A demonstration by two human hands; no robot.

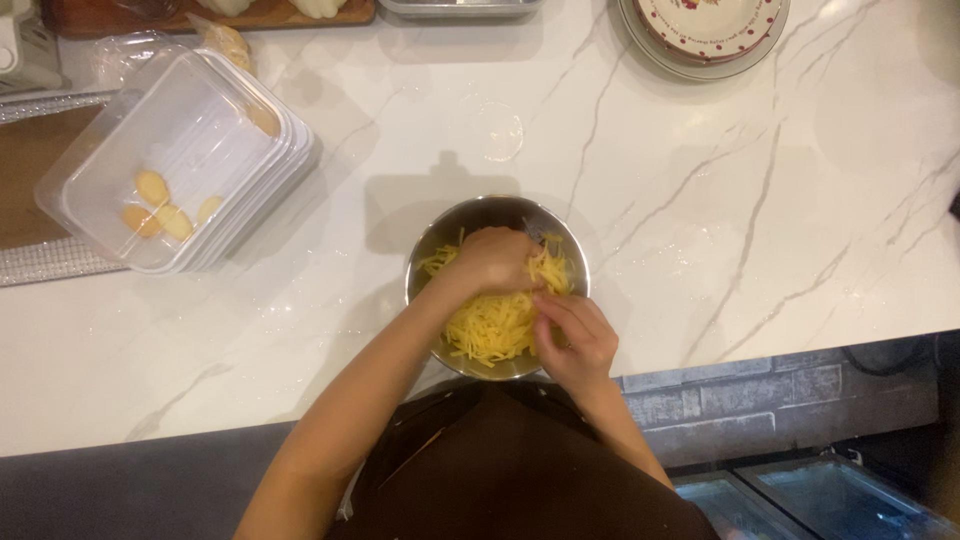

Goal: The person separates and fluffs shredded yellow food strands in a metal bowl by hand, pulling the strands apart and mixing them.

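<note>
Shredded yellow strips (488, 330) are lying heaped in a round steel bowl (430, 250) that is sitting on the white marble worktop (700, 220), close to its near edge and directly in front of the person. The left hand (492, 260) is being pressed knuckles-up into the far side of the heap, its grip curled down into the strips — whether a bunch is actually being clenched cannot be told, since the fingers are hidden. The right hand (572, 340) is being held at the near right rim, its fingers (552, 312) pinched loosely onto a few strips at the heap's edge. The bulk of the strips is lying between the two hands — toward the person from the left grip, to the left of the right one. A stack of clear plastic trays (200, 140) with a few pale slices (160, 205) is standing well apart, to the far left.
</note>
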